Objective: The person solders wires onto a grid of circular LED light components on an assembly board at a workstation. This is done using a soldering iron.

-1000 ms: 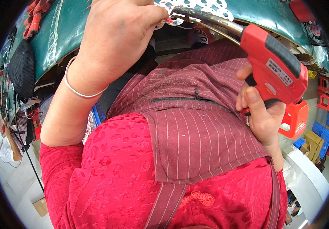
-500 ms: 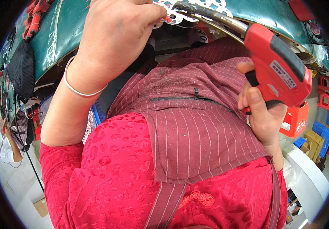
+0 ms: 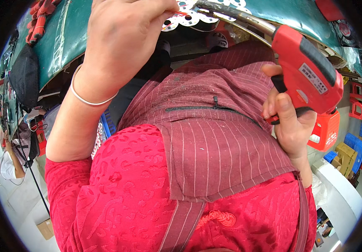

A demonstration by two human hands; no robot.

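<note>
My right hand [image 3: 288, 119] grips the handle of a red power screwdriver [image 3: 309, 73], whose long metal shaft [image 3: 235, 14] points up and left toward the top edge. My left hand [image 3: 124, 38] is raised at the top, fingers closed down on a small white perforated round part [image 3: 189, 17] on the green workbench [image 3: 70, 33]. A thin bangle [image 3: 91, 98] circles my left wrist. Several more white discs lie just past the fingertips. The tool's tip is hidden near the top edge.
My red top and striped maroon apron [image 3: 214, 138] fill the middle of the view. A black bag [image 3: 23, 77] hangs at the bench's left end. Another person [image 3: 5, 161] stands far left. Red stools [image 3: 355, 109], blue crates [image 3: 357, 145] and cardboard boxes sit at right.
The screwdriver has swung to the right and tilted steeper in my right hand. My left hand has shifted slightly right along the bench, staying on the white parts.
</note>
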